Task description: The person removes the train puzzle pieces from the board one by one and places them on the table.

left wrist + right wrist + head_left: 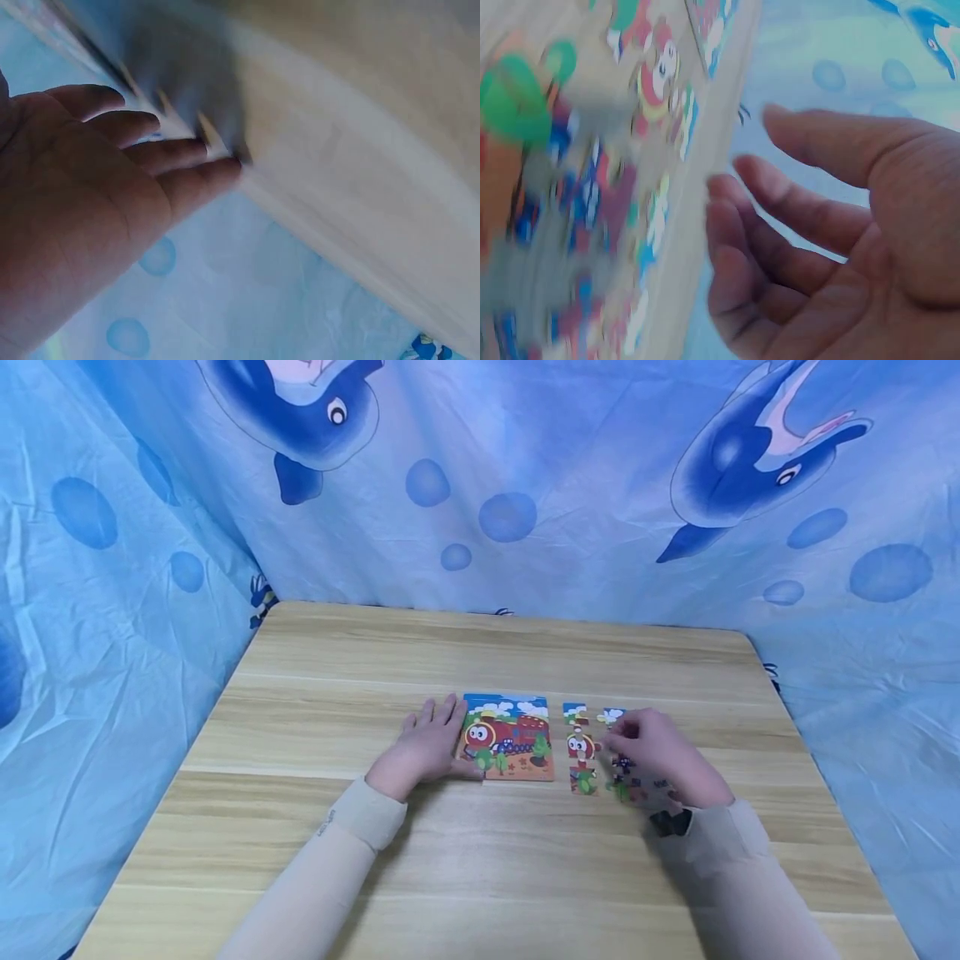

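A picture card (510,739) with a red train lies flat on the table. My left hand (431,745) rests along its left edge, fingers spread and thumb near the lower corner. The left wrist view shows that palm (82,172) with extended fingers over the wood, nothing in them. Right of the card lie jigsaw pieces in rough columns, among them one with a train's face (580,746) and a green one (583,780). Over the right-hand pieces hovers my right hand (656,747), covering some. In the right wrist view its fingers (739,281) bend loosely, the thumb apart, with nothing between.
The wooden table (480,868) stretches around the card and pieces. Behind and beside it hangs a blue curtain (480,485) printed with dolphins and bubbles. A dark strap item (670,822) sits at my right wrist.
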Motion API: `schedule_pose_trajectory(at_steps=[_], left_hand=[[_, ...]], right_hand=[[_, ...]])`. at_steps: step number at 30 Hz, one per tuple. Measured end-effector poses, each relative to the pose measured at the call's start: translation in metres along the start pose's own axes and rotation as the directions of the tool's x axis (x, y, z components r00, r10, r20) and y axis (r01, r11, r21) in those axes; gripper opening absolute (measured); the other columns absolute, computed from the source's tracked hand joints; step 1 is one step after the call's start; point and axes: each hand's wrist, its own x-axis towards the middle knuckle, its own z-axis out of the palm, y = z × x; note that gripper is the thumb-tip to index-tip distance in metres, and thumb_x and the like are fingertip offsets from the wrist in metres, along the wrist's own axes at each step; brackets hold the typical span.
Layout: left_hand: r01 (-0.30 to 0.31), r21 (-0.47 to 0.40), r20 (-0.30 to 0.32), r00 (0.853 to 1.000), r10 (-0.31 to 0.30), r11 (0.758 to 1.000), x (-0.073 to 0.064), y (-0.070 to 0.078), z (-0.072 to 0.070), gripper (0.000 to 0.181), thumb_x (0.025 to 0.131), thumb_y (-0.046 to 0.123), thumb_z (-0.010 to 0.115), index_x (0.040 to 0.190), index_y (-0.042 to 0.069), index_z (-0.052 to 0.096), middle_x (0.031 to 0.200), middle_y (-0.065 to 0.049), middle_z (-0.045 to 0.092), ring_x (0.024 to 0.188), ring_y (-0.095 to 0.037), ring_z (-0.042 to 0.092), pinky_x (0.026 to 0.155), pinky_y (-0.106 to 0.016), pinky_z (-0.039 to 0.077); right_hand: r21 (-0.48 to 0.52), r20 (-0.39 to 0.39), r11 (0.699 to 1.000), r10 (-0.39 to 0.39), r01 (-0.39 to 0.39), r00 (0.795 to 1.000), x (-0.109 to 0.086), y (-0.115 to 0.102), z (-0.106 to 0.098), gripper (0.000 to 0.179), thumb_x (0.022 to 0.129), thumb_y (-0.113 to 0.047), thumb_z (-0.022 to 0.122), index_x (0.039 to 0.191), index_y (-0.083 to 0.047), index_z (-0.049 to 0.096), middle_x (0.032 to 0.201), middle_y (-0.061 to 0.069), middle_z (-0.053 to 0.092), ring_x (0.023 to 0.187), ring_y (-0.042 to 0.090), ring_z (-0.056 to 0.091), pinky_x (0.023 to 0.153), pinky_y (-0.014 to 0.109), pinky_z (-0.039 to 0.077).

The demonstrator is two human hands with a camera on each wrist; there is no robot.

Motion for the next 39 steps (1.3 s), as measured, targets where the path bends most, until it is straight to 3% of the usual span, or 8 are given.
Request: schedule_pose_trajectory(at_steps=[4, 8, 12, 17, 21, 25, 33, 39], left_hand=[[-0.004, 0.021, -0.101, 0.995, 0.006, 1.0, -0.01, -0.011, -0.01, 0.11, 0.087, 0.07, 0.065, 0.163, 0.007, 0.017, 0.167, -0.019, 0.007, 0.149, -0.049, 0.004, 0.116, -0.064, 0.011], [0.037, 0.002, -0.186, 0.982, -0.036, 0.999, -0.029, -0.027, -0.026, 0.102, 0.092, 0.076, 0.047, 0.164, 0.011, 0.017, 0.167, -0.017, 0.0, 0.149, -0.046, -0.006, 0.116, -0.062, 0.002], [0.084, -0.021, -0.26, 0.962, -0.087, 0.996, -0.048, -0.043, -0.039, 0.102, 0.092, 0.082, 0.031, 0.165, 0.013, 0.013, 0.167, -0.016, -0.005, 0.148, -0.043, -0.016, 0.113, -0.061, -0.013], [0.13, -0.014, -0.346, 0.93, -0.127, 0.991, -0.064, -0.053, -0.044, 0.099, 0.093, 0.082, 0.03, 0.165, 0.016, 0.016, 0.168, -0.017, -0.001, 0.149, -0.044, -0.015, 0.111, -0.065, -0.017], [0.144, -0.012, -0.375, 0.917, -0.138, 0.99, -0.071, -0.059, -0.043, 0.098, 0.092, 0.083, 0.029, 0.165, 0.019, 0.015, 0.169, -0.016, -0.004, 0.148, -0.043, -0.021, 0.108, -0.065, -0.021], [0.163, 0.012, -0.392, 0.908, -0.145, 0.987, -0.075, -0.064, -0.04, 0.097, 0.092, 0.083, 0.028, 0.166, 0.021, 0.013, 0.168, -0.016, -0.008, 0.146, -0.04, -0.026, 0.105, -0.064, -0.026], [0.184, 0.04, -0.414, 0.898, -0.152, 0.982, -0.08, -0.067, -0.04, 0.096, 0.091, 0.084, 0.029, 0.166, 0.026, 0.012, 0.168, -0.018, -0.009, 0.145, -0.044, -0.027, 0.104, -0.067, -0.025], [0.193, 0.057, -0.413, 0.898, -0.153, 0.98, -0.081, -0.065, -0.042, 0.096, 0.091, 0.085, 0.027, 0.165, 0.028, 0.008, 0.168, -0.017, -0.012, 0.143, -0.041, -0.032, 0.103, -0.066, -0.026]], right_hand=[[0.0, -0.096, 1.0, 0.016, -0.016, 0.995, -0.016, 0.012, -0.011, 0.036, 0.101, -0.035, 0.066, 0.117, -0.003, 0.069, 0.105, 0.012, 0.067, 0.083, 0.023, 0.064, 0.07, 0.041, 0.053], [-0.027, -0.186, 1.0, -0.004, -0.001, 0.983, -0.031, 0.029, -0.017, 0.056, 0.102, -0.043, 0.061, 0.136, 0.002, 0.058, 0.131, 0.025, 0.058, 0.107, 0.039, 0.062, 0.084, 0.059, 0.052], [-0.103, -0.29, 0.994, -0.068, 0.04, 0.955, -0.041, 0.04, -0.025, 0.064, 0.103, -0.043, 0.059, 0.143, 0.006, 0.049, 0.143, 0.033, 0.046, 0.13, 0.053, 0.042, 0.098, 0.07, 0.037], [-0.194, -0.344, 0.981, -0.094, 0.027, 0.934, -0.049, 0.048, -0.031, 0.08, 0.102, -0.047, 0.061, 0.156, 0.003, 0.031, 0.155, 0.037, 0.025, 0.139, 0.06, 0.021, 0.101, 0.078, 0.023], [-0.26, -0.341, 0.965, -0.059, -0.034, 0.938, -0.051, 0.053, -0.03, 0.092, 0.098, -0.058, 0.061, 0.164, -0.011, 0.018, 0.165, 0.03, 0.001, 0.146, 0.055, -0.006, 0.096, 0.085, 0.011], [-0.32, -0.329, 0.943, -0.024, -0.087, 0.944, -0.051, 0.055, -0.028, 0.098, 0.093, -0.068, 0.058, 0.166, -0.023, 0.01, 0.167, 0.02, -0.013, 0.144, 0.048, -0.026, 0.095, 0.086, 0.004], [-0.371, -0.324, 0.918, 0.011, -0.138, 0.946, -0.046, 0.06, -0.024, 0.099, 0.092, -0.074, 0.053, 0.166, -0.028, 0.006, 0.165, 0.022, -0.019, 0.138, 0.044, -0.037, 0.093, 0.085, -0.015], [-0.395, -0.353, 0.909, -0.016, -0.134, 0.936, -0.046, 0.06, -0.025, 0.1, 0.091, -0.073, 0.056, 0.166, -0.028, 0.007, 0.166, 0.019, -0.018, 0.138, 0.043, -0.037, 0.093, 0.082, -0.021]])
